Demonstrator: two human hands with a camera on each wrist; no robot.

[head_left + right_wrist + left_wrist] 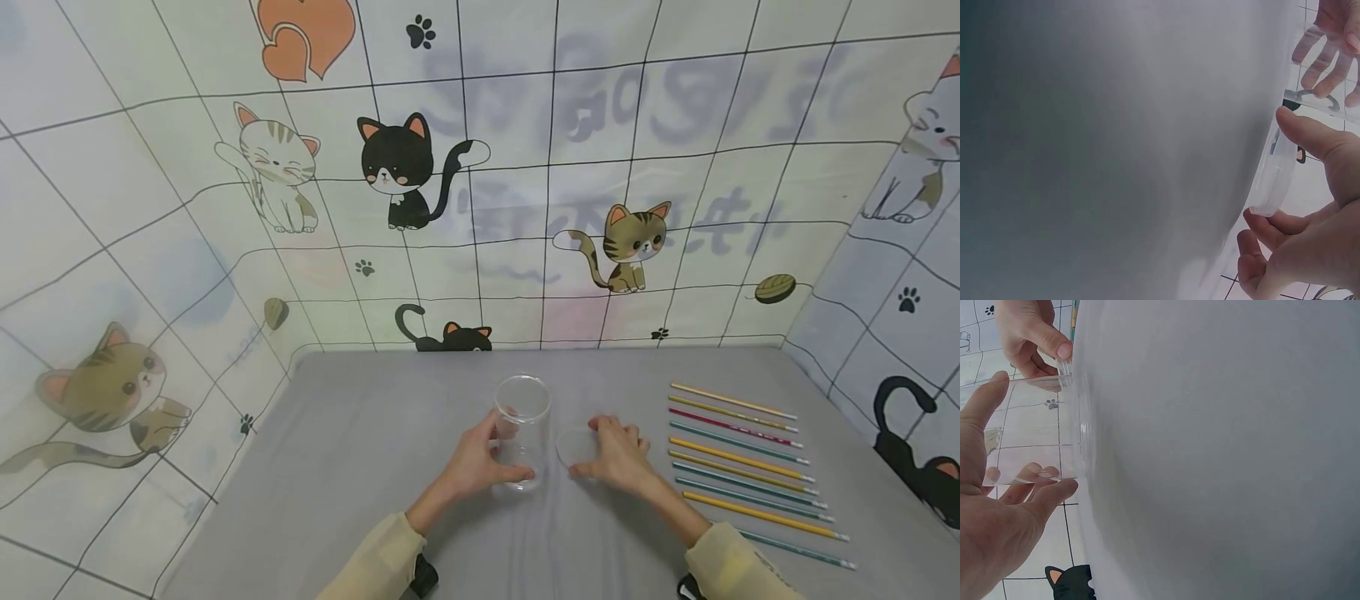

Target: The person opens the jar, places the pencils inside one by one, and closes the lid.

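A tall clear cylindrical jar (525, 437) stands upright on the grey tabletop, its round mouth facing up. My left hand (474, 457) grips it from the left, thumb near the base and fingers around the far side. In the left wrist view the jar's see-through wall (1038, 431) shows between thumb and fingers. Just right of the jar, a round clear lid (573, 447) lies at the table surface. My right hand (624, 457) holds that lid by its edge; the right wrist view shows the lid's rim (1275, 172) between thumb and fingers. Jar and lid are apart.
Several pencils (742, 459) in yellow, teal and red lie in a rough column at the right of the table (360, 467), erasers pointing right. A cat-printed cloth wall (510, 192) surrounds the table at the back and sides.
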